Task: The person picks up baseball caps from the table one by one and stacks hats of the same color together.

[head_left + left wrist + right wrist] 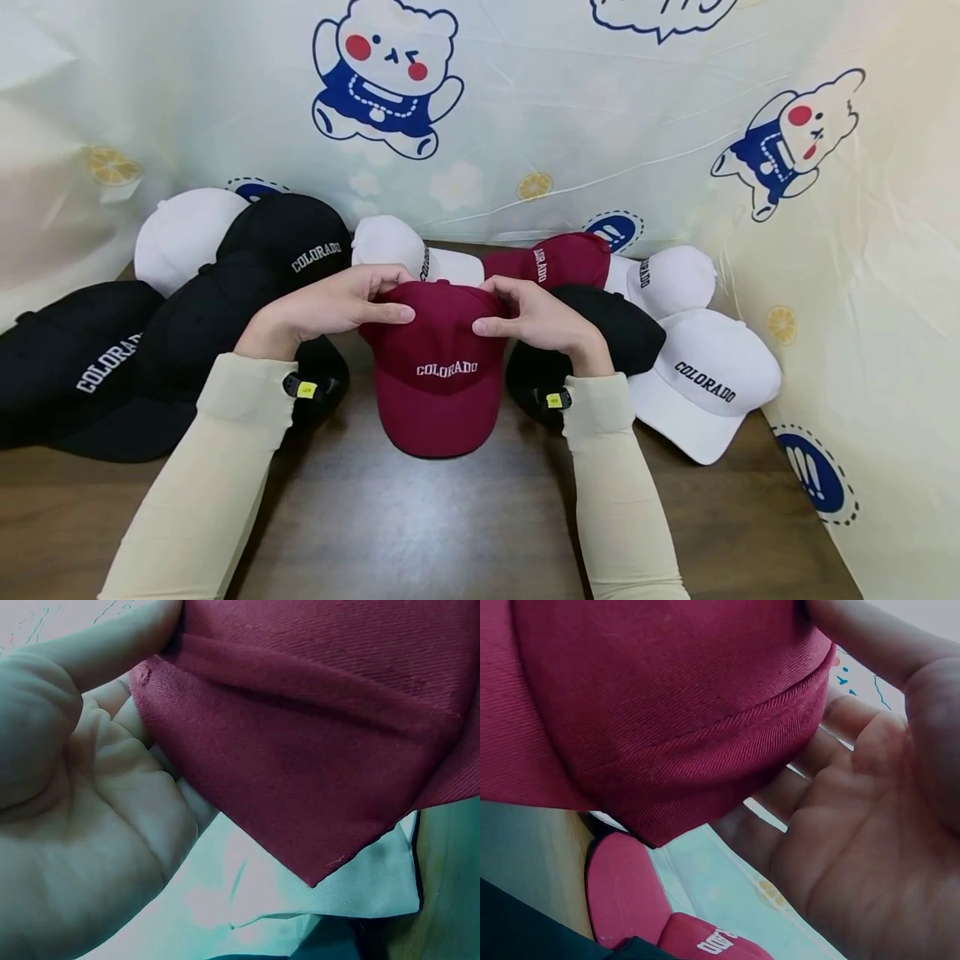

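A maroon baseball cap (pixel 442 400) with white COLORADO lettering is held up in front, its brim pointing down toward the person. My left hand (pixel 337 304) grips the cap's left side, thumb on the front face and fingers behind. On the opposite side my right hand (pixel 540 317) pinches it the same way. In the left wrist view, the thumb and fingers of the left hand (pixel 97 787) hold the edge of the maroon fabric (pixel 300 750). Maroon cloth (pixel 675 705) also fills much of the right wrist view, with the right hand (pixel 870 795) around its edge.
Several black caps (pixel 82 358) are piled at the left, beside a white cap (pixel 187 233). Along the back lie another white cap (pixel 386 242) and a second maroon cap (pixel 577 258). A black cap (pixel 615 325) and a white cap (pixel 720 358) sit right on the wooden table (pixel 435 533).
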A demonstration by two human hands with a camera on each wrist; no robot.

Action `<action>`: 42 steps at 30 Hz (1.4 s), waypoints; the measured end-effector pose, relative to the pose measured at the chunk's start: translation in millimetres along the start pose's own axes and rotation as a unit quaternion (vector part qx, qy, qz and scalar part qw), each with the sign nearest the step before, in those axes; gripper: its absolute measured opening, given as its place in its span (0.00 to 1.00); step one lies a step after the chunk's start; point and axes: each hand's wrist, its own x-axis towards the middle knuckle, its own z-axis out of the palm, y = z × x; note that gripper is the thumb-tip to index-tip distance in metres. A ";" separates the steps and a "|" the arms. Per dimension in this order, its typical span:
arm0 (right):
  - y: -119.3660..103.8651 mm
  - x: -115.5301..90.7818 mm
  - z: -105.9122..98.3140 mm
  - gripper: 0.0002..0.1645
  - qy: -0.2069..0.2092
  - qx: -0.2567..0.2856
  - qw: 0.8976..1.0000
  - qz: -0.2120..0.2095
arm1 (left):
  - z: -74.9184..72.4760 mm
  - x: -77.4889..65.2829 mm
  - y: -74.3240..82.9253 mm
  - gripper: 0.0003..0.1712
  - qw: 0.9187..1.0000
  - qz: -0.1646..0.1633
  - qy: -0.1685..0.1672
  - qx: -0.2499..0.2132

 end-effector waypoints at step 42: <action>52.4 14.9 4.3 0.15 -0.120 0.100 0.984 0.088 | 5.4 11.0 -18.9 0.16 0.996 -0.044 -0.065 -0.033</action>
